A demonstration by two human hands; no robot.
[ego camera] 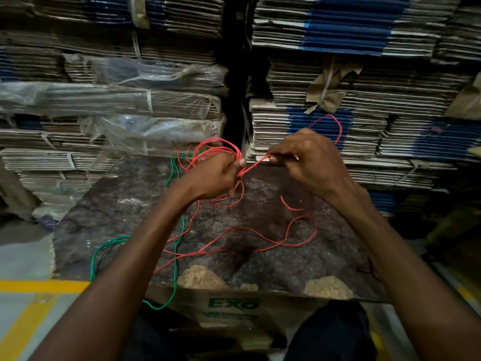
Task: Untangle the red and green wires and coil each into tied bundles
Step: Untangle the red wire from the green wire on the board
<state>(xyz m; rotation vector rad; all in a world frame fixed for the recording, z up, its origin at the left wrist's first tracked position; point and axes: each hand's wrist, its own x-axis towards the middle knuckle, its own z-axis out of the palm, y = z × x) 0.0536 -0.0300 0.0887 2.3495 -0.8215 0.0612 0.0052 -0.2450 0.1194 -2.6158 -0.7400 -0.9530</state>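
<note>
My left hand [216, 175] was curled round a loose bunch of round loops of the red wire [242, 233], thin and smooth in its plastic skin, the loops fanning up beyond my knuckles. My right hand [309, 162] pinched a short straight run of the same wire just beside my left thumb, with one more loop arching up behind it. Below both hands, the slack red strand wandered in soft curves over the mottled, scuffed board [260, 194]. The green wire [175, 246] trailed under my left forearm and hung off the near edge. Beyond my hands rose ridged stacks of flattened cardboard [338, 35].
</note>
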